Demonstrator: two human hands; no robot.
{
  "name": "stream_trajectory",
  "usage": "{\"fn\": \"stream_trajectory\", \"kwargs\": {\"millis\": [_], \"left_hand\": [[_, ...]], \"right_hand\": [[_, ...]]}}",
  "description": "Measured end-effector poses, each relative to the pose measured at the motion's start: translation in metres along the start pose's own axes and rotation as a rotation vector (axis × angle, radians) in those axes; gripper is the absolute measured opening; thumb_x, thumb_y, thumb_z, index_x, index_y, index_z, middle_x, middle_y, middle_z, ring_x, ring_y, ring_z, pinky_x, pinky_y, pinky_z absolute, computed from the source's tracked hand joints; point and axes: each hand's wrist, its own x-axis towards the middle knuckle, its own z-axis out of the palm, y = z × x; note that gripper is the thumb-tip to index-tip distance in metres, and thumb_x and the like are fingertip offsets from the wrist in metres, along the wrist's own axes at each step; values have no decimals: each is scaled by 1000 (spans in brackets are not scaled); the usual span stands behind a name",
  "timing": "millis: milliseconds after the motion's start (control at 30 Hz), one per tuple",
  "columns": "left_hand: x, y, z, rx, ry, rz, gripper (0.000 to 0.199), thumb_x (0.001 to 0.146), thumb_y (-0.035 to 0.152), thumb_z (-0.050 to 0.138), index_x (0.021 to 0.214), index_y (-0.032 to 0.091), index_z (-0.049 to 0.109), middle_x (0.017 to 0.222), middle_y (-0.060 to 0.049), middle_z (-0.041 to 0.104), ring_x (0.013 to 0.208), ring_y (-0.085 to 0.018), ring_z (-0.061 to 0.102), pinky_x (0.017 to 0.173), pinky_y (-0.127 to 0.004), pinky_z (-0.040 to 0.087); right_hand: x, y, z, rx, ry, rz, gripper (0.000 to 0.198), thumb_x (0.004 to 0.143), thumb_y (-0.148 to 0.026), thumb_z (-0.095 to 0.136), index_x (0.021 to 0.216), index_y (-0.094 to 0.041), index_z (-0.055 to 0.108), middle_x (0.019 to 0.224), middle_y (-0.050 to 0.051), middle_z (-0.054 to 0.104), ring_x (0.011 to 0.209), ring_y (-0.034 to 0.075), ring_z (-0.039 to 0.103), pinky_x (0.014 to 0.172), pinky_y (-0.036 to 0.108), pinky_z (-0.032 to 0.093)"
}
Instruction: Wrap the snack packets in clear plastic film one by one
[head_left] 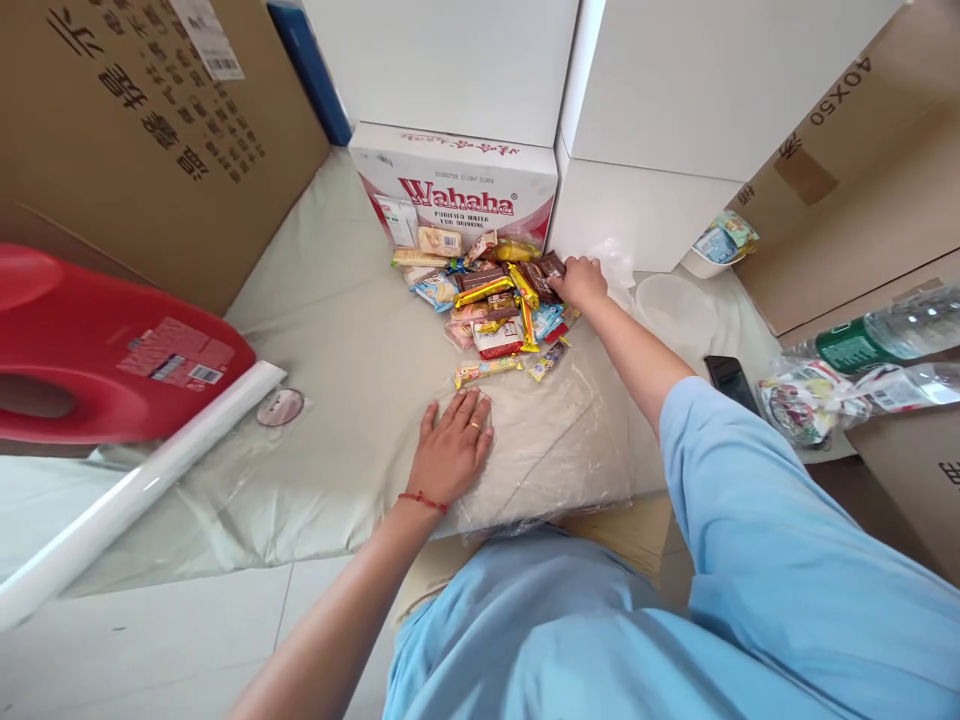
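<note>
A pile of wrapped snacks (491, 295) lies on a pale cloth (352, 340) in front of a Wahaha water carton (457, 185). My right hand (579, 282) reaches into the right side of the pile, its fingers closed around brown snack packets (546, 272). My left hand (451, 450) rests flat, fingers spread, on a stack of clear plastic bags (540, 440) just below the pile. A red thread circles that wrist and a ring is on one finger.
A red plastic stool (90, 350) and a white roll (142, 480) lie at left. Brown cartons stand at left and right, white boxes (660, 100) behind. A clear bowl (675, 305), a phone (731, 380), a water bottle (892, 335) and wrappers sit at right.
</note>
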Motion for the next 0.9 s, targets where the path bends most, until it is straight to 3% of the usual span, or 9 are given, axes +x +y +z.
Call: {"fn": "stream_trajectory", "kwargs": {"millis": [233, 367, 567, 633, 767, 833, 900], "left_hand": [[0, 1, -2, -21, 23, 21, 54, 106, 38, 33, 157, 24, 47, 165, -13, 42, 155, -30, 38, 126, -63, 19], [0, 1, -1, -17, 26, 19, 54, 106, 38, 33, 156, 24, 47, 166, -13, 42, 154, -31, 38, 126, -63, 19], [0, 3, -3, -14, 19, 19, 54, 107, 38, 33, 156, 23, 48, 164, -14, 44, 154, -30, 38, 126, -63, 20], [0, 3, -3, -13, 21, 16, 54, 106, 38, 33, 156, 24, 48, 164, -14, 45, 154, -30, 39, 126, -63, 20], [1, 3, -2, -20, 22, 8, 53, 106, 37, 34, 155, 24, 49, 164, -14, 45, 154, -31, 39, 126, -63, 20], [1, 3, -2, -31, 24, 5, 53, 106, 37, 34, 155, 24, 49, 164, -14, 45, 154, -31, 38, 126, -64, 19], [1, 4, -1, -43, 26, 6, 53, 105, 37, 35, 155, 24, 50, 165, -13, 44, 155, -31, 38, 127, -63, 17]], "right_hand": [[-22, 4, -13, 28, 190, -1, 47, 95, -49, 56, 117, -10, 67, 122, 25, 66, 123, 41, 53, 100, 56, 48], [-31, -12, -8, 91, 19, 56, 46, 94, -54, 58, 117, -16, 68, 114, 18, 72, 111, 36, 65, 95, 48, 53], [-26, -32, -1, 19, -83, 38, 67, 76, -52, 80, 128, -12, 64, 129, 22, 68, 122, 41, 60, 98, 51, 52], [-23, -33, -4, 21, -105, 33, 62, 74, -45, 81, 125, -13, 66, 126, 21, 70, 118, 41, 63, 96, 50, 53], [-24, -24, -17, 108, -63, 48, 32, 82, -34, 71, 109, -16, 73, 112, 18, 74, 109, 37, 68, 93, 46, 53], [-32, -14, -28, 265, -9, 49, 23, 87, -32, 63, 100, -15, 72, 104, 16, 75, 104, 34, 69, 90, 44, 55], [-49, -3, -42, 540, -56, 35, 19, 89, -30, 59, 94, -15, 69, 96, 13, 74, 93, 28, 69, 82, 40, 56]]}}
